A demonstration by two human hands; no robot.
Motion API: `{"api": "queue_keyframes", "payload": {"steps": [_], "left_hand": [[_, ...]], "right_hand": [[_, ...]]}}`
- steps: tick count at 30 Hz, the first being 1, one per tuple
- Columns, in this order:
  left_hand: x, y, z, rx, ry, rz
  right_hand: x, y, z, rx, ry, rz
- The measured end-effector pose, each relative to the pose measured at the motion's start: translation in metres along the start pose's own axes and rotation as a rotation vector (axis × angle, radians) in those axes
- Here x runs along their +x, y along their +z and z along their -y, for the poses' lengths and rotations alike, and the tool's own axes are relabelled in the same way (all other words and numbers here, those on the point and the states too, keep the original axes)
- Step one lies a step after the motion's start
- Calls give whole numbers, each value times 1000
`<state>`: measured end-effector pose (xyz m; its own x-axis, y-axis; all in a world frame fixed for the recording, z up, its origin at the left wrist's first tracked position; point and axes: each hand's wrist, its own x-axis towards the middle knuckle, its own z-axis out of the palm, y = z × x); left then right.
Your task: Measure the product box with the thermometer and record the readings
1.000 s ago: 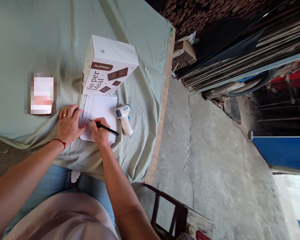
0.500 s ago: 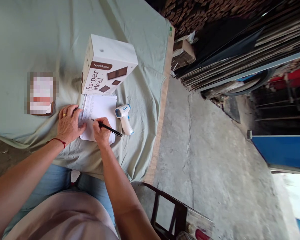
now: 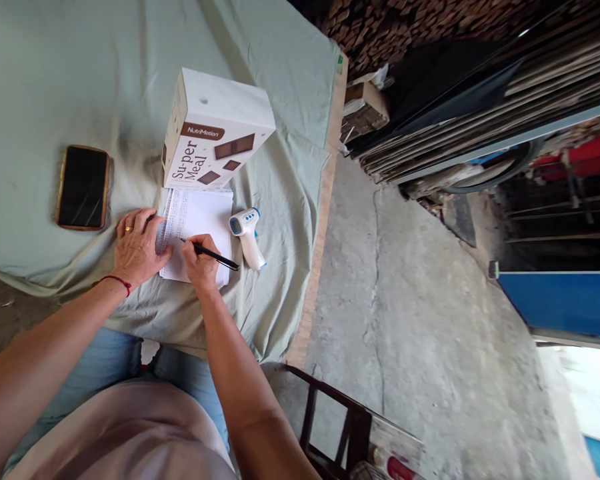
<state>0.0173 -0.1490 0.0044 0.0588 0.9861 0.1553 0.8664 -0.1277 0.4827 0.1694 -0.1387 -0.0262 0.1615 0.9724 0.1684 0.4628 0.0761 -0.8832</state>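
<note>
A white notebook (image 3: 205,210) lies on the cloth-covered table, with rows of small writing down its left part. My right hand (image 3: 201,262) is closed around a black pen (image 3: 217,255), whose tip meets the page beside the writing. My left hand (image 3: 139,245) rests flat at the notebook's left edge, fingers apart, with a ring and a red wrist cord. Behind the notebook stands a white NutriMotion box (image 3: 223,133), upright and touching its far edge. A white and blue infrared thermometer (image 3: 249,239) lies just right of the notebook.
A smartphone (image 3: 83,188) with a dark screen lies left of my left hand. The green cloth (image 3: 35,80) is wrinkled near the table's wooden right edge (image 3: 316,287). A dark-framed chair (image 3: 330,417) stands on the concrete floor (image 3: 405,313). Long stacked strips (image 3: 450,113) lie farther right.
The pen and my right hand have shifted very slightly left on the page. The phone's screen, blurred before, is now dark. My left hand has stayed in place.
</note>
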Motion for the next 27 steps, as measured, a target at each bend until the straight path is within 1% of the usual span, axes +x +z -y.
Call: {"api": "queue_keyframes", "payload": {"steps": [8, 15, 17, 20, 23, 25, 27], "left_hand": [[0, -1, -1, -15, -10, 9], [0, 0, -1, 2, 1, -6], [0, 0, 0, 0, -2, -8], [-2, 0, 1, -29, -10, -12], [5, 3, 6, -94, -56, -36], [20, 5, 13, -155, -105, -63], [45, 7, 21, -221, -138, -88]], "right_hand": [[-1, 1, -2, 35, 27, -73], [-2, 2, -2, 7, 38, -9], [-3, 2, -2, 2, 20, -16], [-2, -3, -3, -16, -40, -56], [4, -15, -5, -133, -176, -42], [10, -24, -8, -290, -271, 7], [16, -34, -12, -462, -337, 90]]}}
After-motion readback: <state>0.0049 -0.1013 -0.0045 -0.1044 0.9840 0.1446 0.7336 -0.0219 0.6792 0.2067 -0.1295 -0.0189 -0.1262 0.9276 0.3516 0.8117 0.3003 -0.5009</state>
